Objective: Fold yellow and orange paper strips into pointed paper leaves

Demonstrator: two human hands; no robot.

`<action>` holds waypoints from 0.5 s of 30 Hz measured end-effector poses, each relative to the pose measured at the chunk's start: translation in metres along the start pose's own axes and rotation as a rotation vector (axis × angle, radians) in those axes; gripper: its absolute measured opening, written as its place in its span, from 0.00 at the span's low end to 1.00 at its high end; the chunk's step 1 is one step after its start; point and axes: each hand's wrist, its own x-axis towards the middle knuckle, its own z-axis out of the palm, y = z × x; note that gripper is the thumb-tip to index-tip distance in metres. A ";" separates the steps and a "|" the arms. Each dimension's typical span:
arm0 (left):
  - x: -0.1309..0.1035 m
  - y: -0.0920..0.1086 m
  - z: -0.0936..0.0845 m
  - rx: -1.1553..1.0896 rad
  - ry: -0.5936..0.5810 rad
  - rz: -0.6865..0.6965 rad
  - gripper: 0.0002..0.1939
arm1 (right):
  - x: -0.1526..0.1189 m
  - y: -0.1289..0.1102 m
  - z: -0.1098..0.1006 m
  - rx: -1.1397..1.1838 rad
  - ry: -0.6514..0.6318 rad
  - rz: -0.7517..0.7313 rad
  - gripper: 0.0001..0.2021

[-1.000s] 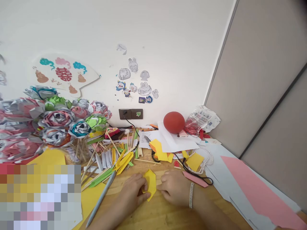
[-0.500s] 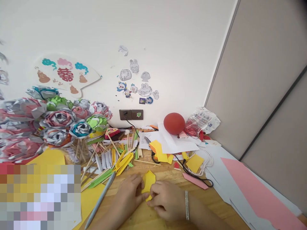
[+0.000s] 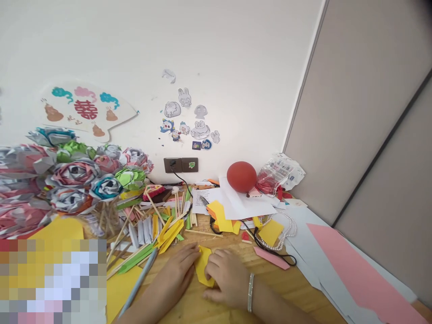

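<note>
A folded piece of yellow paper (image 3: pixel 202 265) lies on the wooden table between my hands. My left hand (image 3: pixel 178 272) holds its left edge, fingertips at the upper corner; the thumb is hidden. Over the paper's right side, my right hand (image 3: pixel 229 276) presses with curled fingers, its thumb sticking out below near the table. A beaded bracelet (image 3: pixel 250 292) circles the right wrist. Folded yellow strips (image 3: pixel 171 234) lie just beyond the left hand, and a grey-blue pen-like stick (image 3: pixel 141 274) rests beside the left forearm.
Paper flowers (image 3: pixel 77 175) crowd the left side. Wooden sticks (image 3: pixel 177 207) and paper scraps lie behind my hands. A red balloon (image 3: pixel 241 176), a pearl string (image 3: pixel 292 225), a black cord (image 3: pixel 286 258) and a pink strip (image 3: pixel 272 258) are to the right, with large pink paper (image 3: pixel 357 265) beyond.
My right hand has moved its fingers up onto the paper's right side. The left fingers have straightened along its left edge. The paper has turned slightly, and the view has shifted a little.
</note>
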 end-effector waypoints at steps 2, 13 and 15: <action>0.000 -0.001 -0.004 0.040 0.007 0.047 0.16 | 0.002 0.001 0.001 -0.040 0.018 -0.005 0.19; 0.007 0.011 -0.031 -0.054 -0.010 0.101 0.10 | -0.009 0.021 -0.012 0.008 0.068 0.081 0.10; 0.006 0.011 -0.033 -0.063 0.004 0.097 0.09 | -0.010 0.023 -0.010 0.026 0.075 0.116 0.10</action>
